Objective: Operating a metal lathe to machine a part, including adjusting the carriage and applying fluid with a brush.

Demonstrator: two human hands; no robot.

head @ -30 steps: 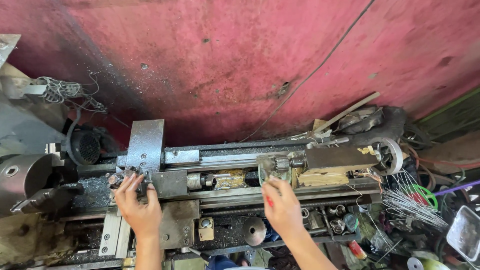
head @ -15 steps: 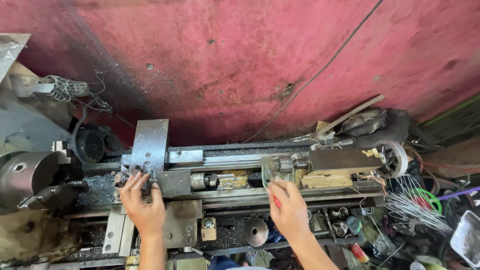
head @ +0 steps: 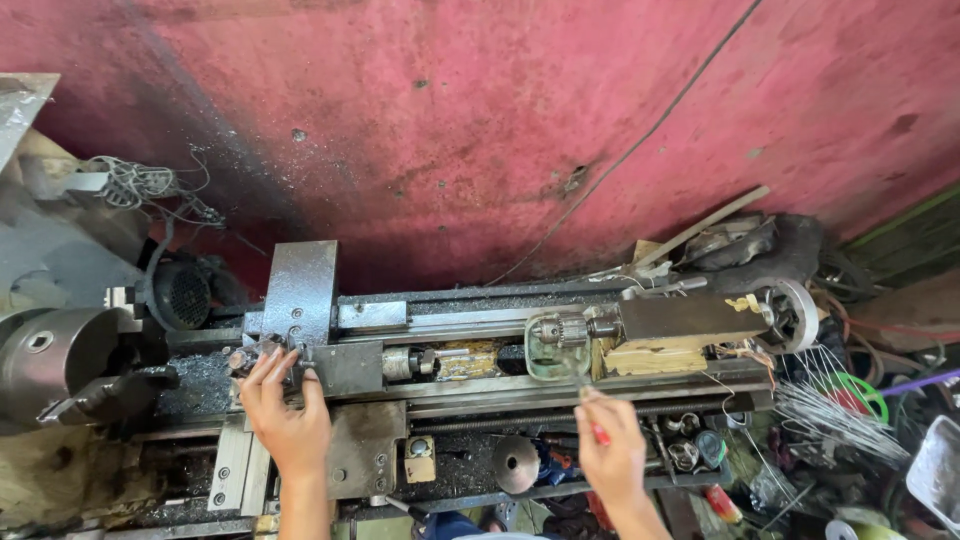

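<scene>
A small metal lathe (head: 480,385) lies across the view in front of a red wall. My left hand (head: 288,425) rests on the carriage, its fingers closed over the tool post (head: 262,357) beside a grey steel block (head: 300,290). My right hand (head: 612,458) is just below the bed, shut on a thin red-handled tool (head: 598,430) whose metal shaft points up toward the drill chuck (head: 557,332) on the tailstock (head: 690,318). The tool tip stops short of the chuck. The big lathe chuck (head: 50,365) is at the far left.
A handwheel (head: 793,315) ends the tailstock on the right. Loose wires, a green ring (head: 850,395) and small parts crowd the lower right. A motor (head: 180,295) and tangled wire (head: 130,182) sit at the back left. A round knob (head: 515,463) sticks out below the bed.
My right hand has drawn back from the drill chuck, down and to the right, with the red-handled tool now showing. My left hand stays on the tool post.
</scene>
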